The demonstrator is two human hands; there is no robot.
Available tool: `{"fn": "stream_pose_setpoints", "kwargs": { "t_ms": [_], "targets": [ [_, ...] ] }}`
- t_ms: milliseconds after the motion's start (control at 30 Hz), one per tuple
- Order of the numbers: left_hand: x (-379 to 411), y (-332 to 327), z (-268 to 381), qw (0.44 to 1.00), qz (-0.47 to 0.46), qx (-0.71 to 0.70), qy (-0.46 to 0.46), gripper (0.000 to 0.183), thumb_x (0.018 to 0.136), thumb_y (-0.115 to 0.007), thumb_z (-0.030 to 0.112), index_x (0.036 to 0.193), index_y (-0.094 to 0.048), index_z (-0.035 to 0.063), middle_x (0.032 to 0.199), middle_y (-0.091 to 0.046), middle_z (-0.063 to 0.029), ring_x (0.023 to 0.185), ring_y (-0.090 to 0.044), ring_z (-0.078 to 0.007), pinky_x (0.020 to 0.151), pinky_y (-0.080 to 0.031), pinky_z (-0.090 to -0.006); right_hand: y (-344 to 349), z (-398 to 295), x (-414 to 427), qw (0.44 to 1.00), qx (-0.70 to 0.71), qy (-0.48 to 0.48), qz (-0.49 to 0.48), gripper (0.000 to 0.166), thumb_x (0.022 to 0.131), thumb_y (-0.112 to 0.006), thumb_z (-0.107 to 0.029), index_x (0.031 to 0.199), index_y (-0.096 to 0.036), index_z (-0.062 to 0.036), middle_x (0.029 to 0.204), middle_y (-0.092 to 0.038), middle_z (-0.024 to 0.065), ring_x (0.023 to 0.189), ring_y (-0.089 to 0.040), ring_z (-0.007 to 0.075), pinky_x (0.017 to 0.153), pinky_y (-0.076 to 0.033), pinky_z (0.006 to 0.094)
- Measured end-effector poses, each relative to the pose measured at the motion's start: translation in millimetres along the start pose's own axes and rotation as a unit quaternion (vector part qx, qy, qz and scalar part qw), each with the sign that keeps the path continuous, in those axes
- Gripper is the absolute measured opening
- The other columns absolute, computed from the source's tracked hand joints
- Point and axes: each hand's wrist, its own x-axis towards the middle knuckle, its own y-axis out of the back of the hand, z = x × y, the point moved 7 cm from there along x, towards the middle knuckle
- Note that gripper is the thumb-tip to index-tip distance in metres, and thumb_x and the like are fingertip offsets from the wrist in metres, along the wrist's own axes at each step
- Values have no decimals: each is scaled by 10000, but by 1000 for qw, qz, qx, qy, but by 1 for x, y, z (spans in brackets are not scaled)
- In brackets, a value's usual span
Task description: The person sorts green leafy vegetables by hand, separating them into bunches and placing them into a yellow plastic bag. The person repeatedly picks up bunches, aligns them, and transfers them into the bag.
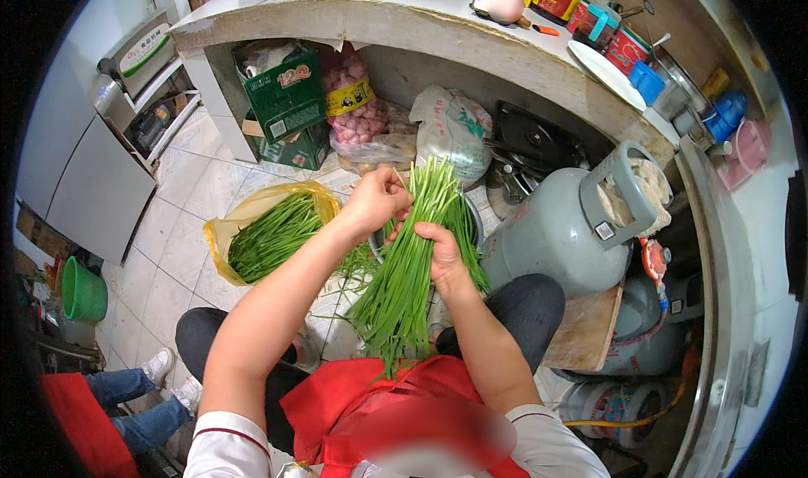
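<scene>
A thick bunch of garlic chives (pixel 404 276) is clasped in my right hand (pixel 440 251), its pale cut ends pointing away from me and the green leaves hanging towards my lap. My left hand (pixel 382 195) is at the left side of the pale ends, thumb and fingers pinched together; whether a stalk is between them I cannot tell. Under the bunch stands a metal basin (pixel 473 216), mostly hidden, with more chives in it. To the left, an open yellow plastic bag (pixel 221 251) full of chives lies on the tiled floor, loose leaves beside it.
A grey gas cylinder (pixel 543 232) stands close on the right, near a wooden board (pixel 584 326). Beneath the counter (pixel 404 20) are green cartons (pixel 284 99), a net bag of garlic (pixel 356 115) and a white sack (pixel 453 131). Another person's legs (pixel 136 408) show at lower left.
</scene>
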Motion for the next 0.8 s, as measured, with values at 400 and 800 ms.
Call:
{"fn": "stream_pose_setpoints", "kwargs": {
  "t_ms": [400, 800],
  "targets": [
    [-100, 287, -41, 846, 250, 469, -27, 335, 902, -597, 319, 864, -682, -2, 814, -662, -181, 794, -646, -277, 728, -496, -415, 61, 15, 45, 994, 55, -31, 94, 509, 759, -652, -202, 1209, -529, 1, 951, -614, 124, 836, -619, 257, 792, -533, 460],
    [-163, 358, -221, 905, 385, -163, 81, 108, 957, -554, 97, 1029, -555, 17, 637, -509, 2, 509, -476, -95, 472, -377, -240, 55, 260, 180, 925, 113, -349, 100, 436, 800, -638, -178, 1182, -516, -8, 955, -607, 102, 793, -607, 224, 735, -530, 418]
  ]
}}
